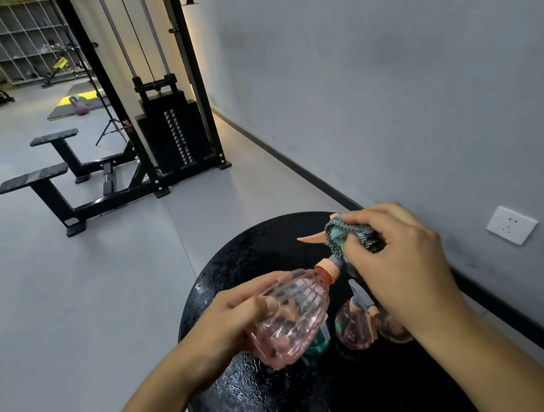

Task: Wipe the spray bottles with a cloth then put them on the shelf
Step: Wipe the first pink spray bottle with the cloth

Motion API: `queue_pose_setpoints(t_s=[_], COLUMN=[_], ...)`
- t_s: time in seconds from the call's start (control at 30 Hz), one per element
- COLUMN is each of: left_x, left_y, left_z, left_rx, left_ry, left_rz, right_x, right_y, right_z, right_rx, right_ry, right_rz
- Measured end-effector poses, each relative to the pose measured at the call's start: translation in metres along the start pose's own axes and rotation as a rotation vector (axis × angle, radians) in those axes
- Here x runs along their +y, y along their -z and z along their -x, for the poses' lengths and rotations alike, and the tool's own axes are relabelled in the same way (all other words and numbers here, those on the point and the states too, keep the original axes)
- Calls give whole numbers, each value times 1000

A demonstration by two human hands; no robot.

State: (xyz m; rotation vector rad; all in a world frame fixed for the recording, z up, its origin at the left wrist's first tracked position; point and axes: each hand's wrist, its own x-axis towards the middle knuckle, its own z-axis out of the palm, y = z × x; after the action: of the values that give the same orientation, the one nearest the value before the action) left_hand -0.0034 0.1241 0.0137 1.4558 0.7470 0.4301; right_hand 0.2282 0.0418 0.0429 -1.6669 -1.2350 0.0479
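Under the right hand [403,261] — cloth [347,236] hiding the bottle [291,317] sprayer.

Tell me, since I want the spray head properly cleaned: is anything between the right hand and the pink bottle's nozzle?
Only the cloth. The right hand holds it wrapped over the spray head of the pink bottle, whose trigger sticks out to the left. The left hand grips the bottle's body directly.

A gym: cable weight machine [168,123], kettlebell [79,106], floor mats [64,111]
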Motion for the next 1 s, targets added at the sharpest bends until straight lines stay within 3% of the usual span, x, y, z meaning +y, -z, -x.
queue_pose_setpoints(t_s=[0.23,0.37,0.53,0.67,0.87,1.0], left_x=[1,1,0,-1,-5,-7], left_y=[-4,-2,-5,-4,-3,-2], left_z=[1,1,0,-1,-2,-1], left_rx=[19,37,17,21,26,19], left_ry=[7,-9,2,-31,-58,-70], left_rz=[-52,-36,-46,-37,-91,-114], right_x=[-8,-2,-7,-4,-16,-9], right_y=[-13,-8,-12,-4,-13,-7], right_z=[12,4,12,3,12,6], right_rx=[-181,-85,-214,-99,-285,-274], right_ry=[81,52,80,22,127,76], right_rz=[18,55,14,42,127,169])
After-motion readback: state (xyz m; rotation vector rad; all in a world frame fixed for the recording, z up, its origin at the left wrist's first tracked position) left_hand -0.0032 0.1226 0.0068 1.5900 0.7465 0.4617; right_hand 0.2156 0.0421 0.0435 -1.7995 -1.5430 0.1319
